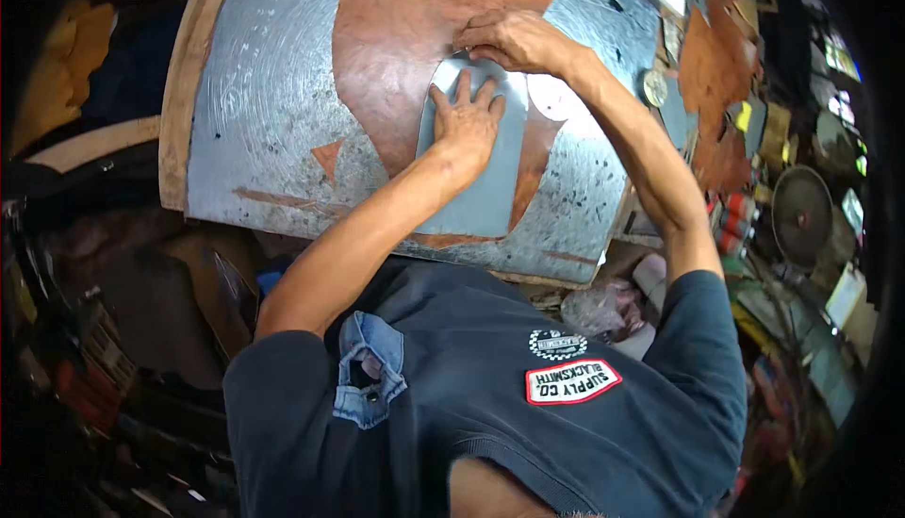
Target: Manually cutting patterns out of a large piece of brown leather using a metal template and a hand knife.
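My left hand (465,127) lies spread on a smooth grey template (476,193) with a rounded far end. Beneath the template is a large piece of brown leather (396,37), which shows on both sides of it. At the template's far edge, my right hand (518,42) is closed, its fingers bent and pressed together near the leather. Whatever it grips, if anything, is hidden by the fingers.
The leather lies on a scratched metal-topped table (264,94) with a wooden edge (184,94). A small leather scrap (328,158) and a thin strip (292,201) lie on the left. Further right are a round pale disc (654,88), more leather (716,94) and a round dark disc (801,216).
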The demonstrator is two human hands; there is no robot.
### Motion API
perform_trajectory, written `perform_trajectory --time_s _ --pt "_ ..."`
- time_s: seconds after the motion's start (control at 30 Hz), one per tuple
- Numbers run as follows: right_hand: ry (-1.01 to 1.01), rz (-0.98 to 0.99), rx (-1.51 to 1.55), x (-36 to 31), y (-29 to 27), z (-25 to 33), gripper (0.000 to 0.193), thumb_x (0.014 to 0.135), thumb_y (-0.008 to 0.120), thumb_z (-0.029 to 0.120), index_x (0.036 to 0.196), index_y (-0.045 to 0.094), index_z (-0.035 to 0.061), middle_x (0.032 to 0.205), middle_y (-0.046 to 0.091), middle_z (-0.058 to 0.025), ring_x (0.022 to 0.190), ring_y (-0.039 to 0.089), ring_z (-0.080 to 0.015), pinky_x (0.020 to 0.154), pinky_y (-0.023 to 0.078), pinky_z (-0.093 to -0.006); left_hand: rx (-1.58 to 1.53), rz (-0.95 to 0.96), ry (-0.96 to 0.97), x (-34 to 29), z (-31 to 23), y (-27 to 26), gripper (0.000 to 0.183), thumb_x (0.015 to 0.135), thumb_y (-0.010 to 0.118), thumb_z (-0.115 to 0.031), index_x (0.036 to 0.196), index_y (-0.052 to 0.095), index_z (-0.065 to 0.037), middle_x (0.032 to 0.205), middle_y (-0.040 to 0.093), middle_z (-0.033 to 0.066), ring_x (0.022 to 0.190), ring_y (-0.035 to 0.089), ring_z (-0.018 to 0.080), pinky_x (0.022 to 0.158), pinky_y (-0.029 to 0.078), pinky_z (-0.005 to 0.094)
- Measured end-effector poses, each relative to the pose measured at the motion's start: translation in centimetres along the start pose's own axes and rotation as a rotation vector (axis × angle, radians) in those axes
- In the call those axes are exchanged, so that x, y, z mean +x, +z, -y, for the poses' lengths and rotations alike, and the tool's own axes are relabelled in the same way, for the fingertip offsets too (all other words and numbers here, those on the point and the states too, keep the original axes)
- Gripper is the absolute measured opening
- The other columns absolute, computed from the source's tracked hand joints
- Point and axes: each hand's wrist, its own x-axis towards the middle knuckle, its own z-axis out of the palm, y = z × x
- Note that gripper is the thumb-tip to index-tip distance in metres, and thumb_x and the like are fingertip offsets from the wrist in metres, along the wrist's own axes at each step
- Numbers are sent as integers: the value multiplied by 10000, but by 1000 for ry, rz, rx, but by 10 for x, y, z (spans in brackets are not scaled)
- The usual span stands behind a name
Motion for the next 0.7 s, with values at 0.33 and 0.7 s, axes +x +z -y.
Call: perform_trajectory --time_s 0.33,0.7 --pt "-205 107 41 21 6 -24 227 839 633 116 1057 685 81 1077 669 -57 1034 607 -262 865 491 -374 -29 128 -17 3 -3 -9 765 740 770 -147 1418 417 -144 1553 228 69 1431 178 372 1043 316 672" --pt "-210 86 -21 21 5 -34 208 847 618 129 1040 693 105 1017 665 -46 973 625 -262 803 506 -388 -28 130 -17 1 -1 -11 760 749 765 -166 1424 414 -171 1557 220 44 1437 184 339 1075 325 629"
